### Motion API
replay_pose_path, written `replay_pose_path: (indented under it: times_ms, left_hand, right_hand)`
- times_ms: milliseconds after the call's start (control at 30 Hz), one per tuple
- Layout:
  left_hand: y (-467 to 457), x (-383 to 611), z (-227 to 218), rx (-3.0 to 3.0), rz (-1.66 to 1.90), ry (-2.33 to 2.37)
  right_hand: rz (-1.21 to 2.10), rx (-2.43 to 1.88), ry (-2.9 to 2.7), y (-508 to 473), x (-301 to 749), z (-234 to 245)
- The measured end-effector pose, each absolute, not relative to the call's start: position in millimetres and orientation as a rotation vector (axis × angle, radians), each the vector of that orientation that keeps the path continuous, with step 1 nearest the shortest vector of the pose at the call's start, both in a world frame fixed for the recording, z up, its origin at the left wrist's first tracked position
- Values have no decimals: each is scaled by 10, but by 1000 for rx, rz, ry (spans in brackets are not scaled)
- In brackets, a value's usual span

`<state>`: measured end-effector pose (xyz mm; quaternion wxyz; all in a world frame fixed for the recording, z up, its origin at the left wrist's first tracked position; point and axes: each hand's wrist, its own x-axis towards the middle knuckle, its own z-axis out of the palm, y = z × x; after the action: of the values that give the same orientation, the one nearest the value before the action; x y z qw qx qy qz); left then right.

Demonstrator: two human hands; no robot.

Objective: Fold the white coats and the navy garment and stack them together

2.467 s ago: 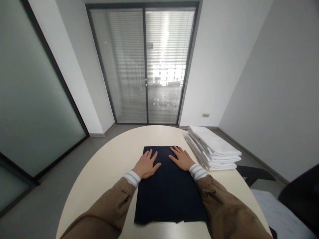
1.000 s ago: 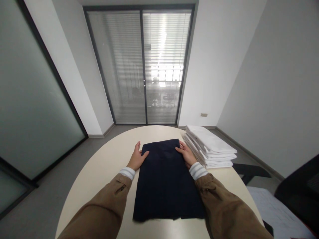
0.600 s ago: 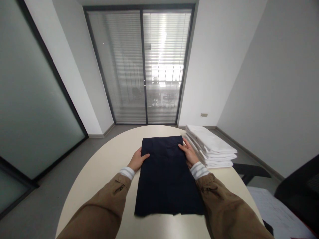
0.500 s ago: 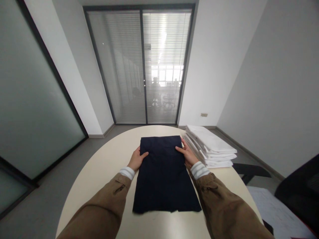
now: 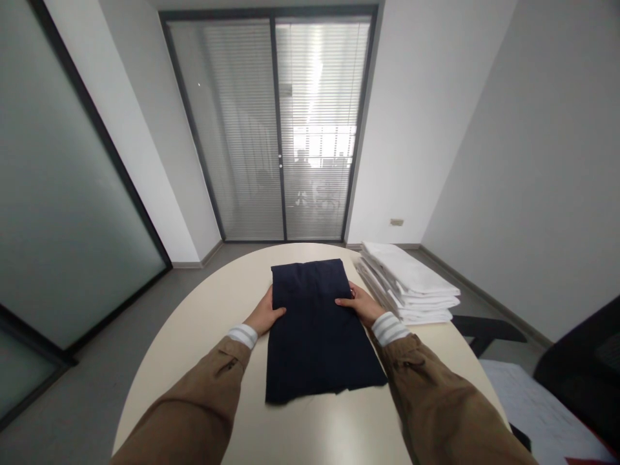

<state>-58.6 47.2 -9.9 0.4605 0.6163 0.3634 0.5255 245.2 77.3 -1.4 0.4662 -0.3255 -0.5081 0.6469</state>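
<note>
A folded dark navy cloth (image 5: pixel 317 336) lies between my two hands over the round cream table (image 5: pixel 194 336). Its near edge looks frayed and uneven. My left hand (image 5: pixel 265 311) grips the cloth's left side, thumb on top and fingers hidden behind or under it. On the opposite side my right hand (image 5: pixel 362 303) holds the right edge the same way, its thumb lying across the upper face. Whether the cloth rests fully on the table or is slightly raised, I cannot tell.
Just right of my right hand stands a stack of folded white cloths (image 5: pixel 411 284) at the table's edge. A black chair (image 5: pixel 581 361) with an armrest is at the right, with papers (image 5: pixel 537 407) beside it. Glass doors with blinds (image 5: pixel 281 129) are beyond the table.
The navy cloth has shifted slightly away from me and turned a little, its near edge now slanting up to the right. Both hands sit slightly lower along its sides.
</note>
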Motion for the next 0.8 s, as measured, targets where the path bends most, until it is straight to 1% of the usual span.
replay_pose_path:
  times_ms: [333,600,800]
  left_hand:
    - [467,-578,-51,1317,1308,891]
    - [411,-583,-40,1304,1288,765]
    - [416,-594,-55,1285,1304,814]
  right_hand:
    - [1678,-817,-1294,743,2525,19]
    - [1664,-827,-1249,730,2515,20]
    - [1690,-782,-1267,702,2504,58]
